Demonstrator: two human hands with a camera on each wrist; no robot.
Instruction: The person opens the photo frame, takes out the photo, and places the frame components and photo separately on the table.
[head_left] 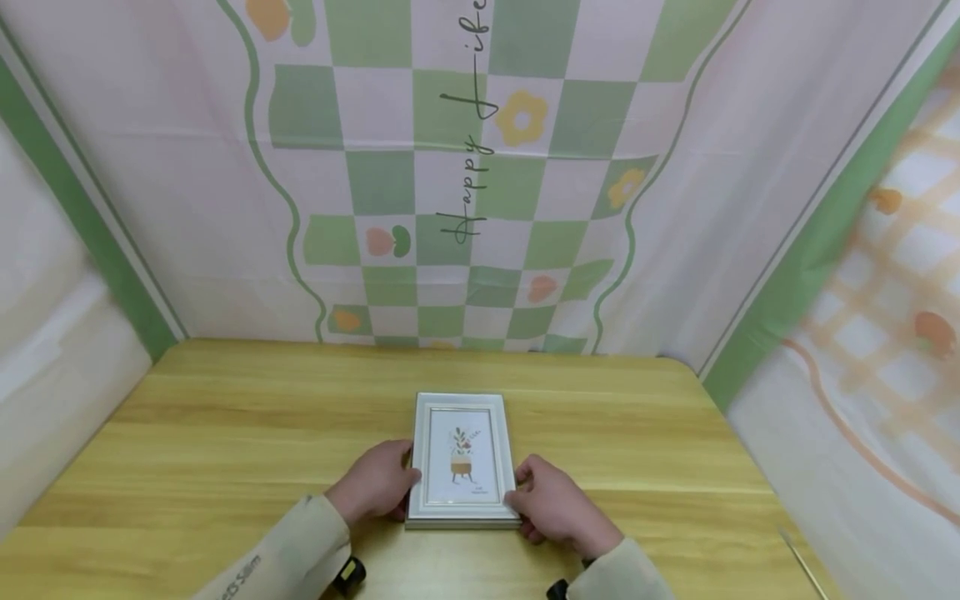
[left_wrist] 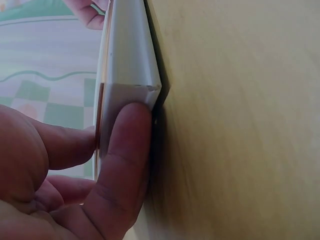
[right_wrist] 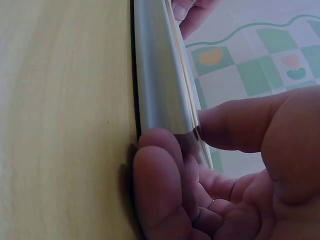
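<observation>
A white picture frame (head_left: 418, 500) lies face up at the tabletop, with a print (head_left: 462, 458) of a potted plant inside it. My left hand (head_left: 381, 479) grips its left edge, thumb on the front face and fingers along the side. On the opposite edge, my right hand (head_left: 558, 504) holds the lower right part between thumb and curled fingers. Both wrist views show the side wall of the picture frame (left_wrist: 132, 55) close above the wood, with a dark strip below it. Whether it is slightly raised I cannot tell.
The wooden table (head_left: 247, 433) extends around both hands. A thin light stick (head_left: 802, 564) lies near its right edge. Behind the table hangs a checked curtain (head_left: 446, 187) with lettering, and more fabric (head_left: 862, 350) hangs on the right.
</observation>
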